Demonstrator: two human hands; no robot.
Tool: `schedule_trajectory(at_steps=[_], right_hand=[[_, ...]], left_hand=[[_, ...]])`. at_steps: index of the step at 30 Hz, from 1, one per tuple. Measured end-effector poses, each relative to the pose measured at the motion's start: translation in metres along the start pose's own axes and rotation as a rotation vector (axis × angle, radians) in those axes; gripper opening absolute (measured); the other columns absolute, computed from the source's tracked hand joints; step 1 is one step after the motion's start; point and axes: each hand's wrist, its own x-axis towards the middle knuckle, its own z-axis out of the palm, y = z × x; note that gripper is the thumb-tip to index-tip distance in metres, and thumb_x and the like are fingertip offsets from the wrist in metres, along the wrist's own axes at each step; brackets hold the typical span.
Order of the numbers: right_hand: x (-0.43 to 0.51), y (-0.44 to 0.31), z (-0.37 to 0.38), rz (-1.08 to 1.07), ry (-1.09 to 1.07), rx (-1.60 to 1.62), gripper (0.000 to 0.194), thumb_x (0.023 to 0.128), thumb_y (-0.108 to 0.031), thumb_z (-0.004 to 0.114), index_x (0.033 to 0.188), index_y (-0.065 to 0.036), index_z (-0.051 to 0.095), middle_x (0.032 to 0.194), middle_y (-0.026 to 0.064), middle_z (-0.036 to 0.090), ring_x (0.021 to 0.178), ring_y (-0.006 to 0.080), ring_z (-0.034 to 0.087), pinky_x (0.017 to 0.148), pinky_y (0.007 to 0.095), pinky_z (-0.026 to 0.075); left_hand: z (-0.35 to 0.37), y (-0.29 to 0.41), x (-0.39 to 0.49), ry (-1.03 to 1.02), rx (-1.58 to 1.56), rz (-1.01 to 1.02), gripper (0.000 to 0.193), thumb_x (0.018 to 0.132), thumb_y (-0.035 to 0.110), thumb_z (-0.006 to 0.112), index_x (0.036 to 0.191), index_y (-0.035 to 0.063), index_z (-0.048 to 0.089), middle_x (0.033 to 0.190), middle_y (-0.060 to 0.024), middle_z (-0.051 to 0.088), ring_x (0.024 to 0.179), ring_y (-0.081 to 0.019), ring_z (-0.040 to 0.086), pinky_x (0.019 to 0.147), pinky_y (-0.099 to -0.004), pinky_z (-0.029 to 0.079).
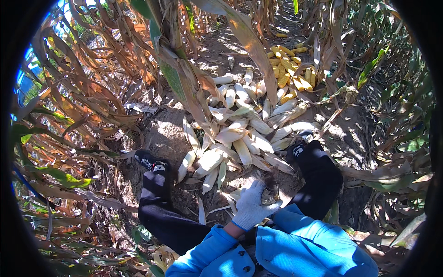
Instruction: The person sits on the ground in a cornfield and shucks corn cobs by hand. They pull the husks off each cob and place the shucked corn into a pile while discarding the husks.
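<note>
My left hand [253, 205], in a white knit glove with a blue cuff edge, reaches over the lap at the lower middle, its fingers against a dry corn husk tuft [270, 194] with brown silk. Whether it grips an ear there cannot be made out. The right hand is hidden beyond the blue sleeve [297, 221]. Between the feet lies a heap of corn ears in pale husks [242, 152]. Behind it, a smaller pile of husked yellow corn ears [285, 65] rests on the soil.
Dry corn stalks [97, 76] stand at the left, with greener leaves [408, 114] at the right. One tall corn stalk [176, 65] leans across the view over the husked heap's left side. Black shoes [152, 161] flank the heap. Loose husks lie on the soil [166, 135].
</note>
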Motion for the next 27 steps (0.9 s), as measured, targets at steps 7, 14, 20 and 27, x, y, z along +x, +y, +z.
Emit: schedule_trajectory(at_steps=[7, 14, 20, 27], right_hand=[[-0.001, 0.001, -0.004, -0.021, -0.163, -0.717, 0.044, 0.100, -0.027, 0.047, 0.140, -0.009, 0.045, 0.140, 0.0100, 0.048, 0.128, 0.0211, 0.045, 0.110, 0.0354, 0.037], [0.008, 0.017, -0.016, 0.159, -0.262, -0.737, 0.044, 0.103, -0.028, 0.041, 0.143, -0.012, 0.043, 0.144, 0.0106, 0.048, 0.133, 0.0235, 0.045, 0.114, 0.0357, 0.034], [0.004, 0.006, -0.020, 0.009, -0.068, -1.062, 0.031, 0.089, -0.024, 0.057, 0.114, -0.009, 0.064, 0.093, 0.0153, 0.070, 0.084, 0.0326, 0.067, 0.074, 0.0411, 0.053], [0.000, -0.025, -0.015, -0.064, 0.050, -1.083, 0.029, 0.090, -0.021, 0.054, 0.115, -0.009, 0.063, 0.097, 0.0169, 0.069, 0.086, 0.0354, 0.066, 0.077, 0.0423, 0.053]], left_hand=[[0.007, 0.001, -0.006, -0.165, 0.317, 0.242, 0.065, 0.067, 0.060, 0.073, 0.107, 0.0093, 0.063, 0.106, -0.0111, 0.063, 0.095, -0.0315, 0.061, 0.087, -0.0438, 0.046], [-0.026, -0.151, 0.005, 0.400, -0.980, -0.412, 0.032, 0.090, 0.024, 0.069, 0.108, -0.0010, 0.063, 0.092, -0.0120, 0.068, 0.077, -0.0214, 0.068, 0.068, -0.0331, 0.057], [0.002, -0.209, -0.040, 0.626, -1.622, -0.793, 0.033, 0.093, 0.031, 0.061, 0.114, 0.0056, 0.062, 0.105, -0.0118, 0.069, 0.093, -0.0268, 0.067, 0.086, -0.0413, 0.056], [0.016, -0.160, -0.052, 0.612, -1.329, -0.670, 0.038, 0.092, 0.026, 0.068, 0.120, 0.0024, 0.060, 0.111, -0.0083, 0.066, 0.098, -0.0204, 0.062, 0.089, -0.0333, 0.049]])
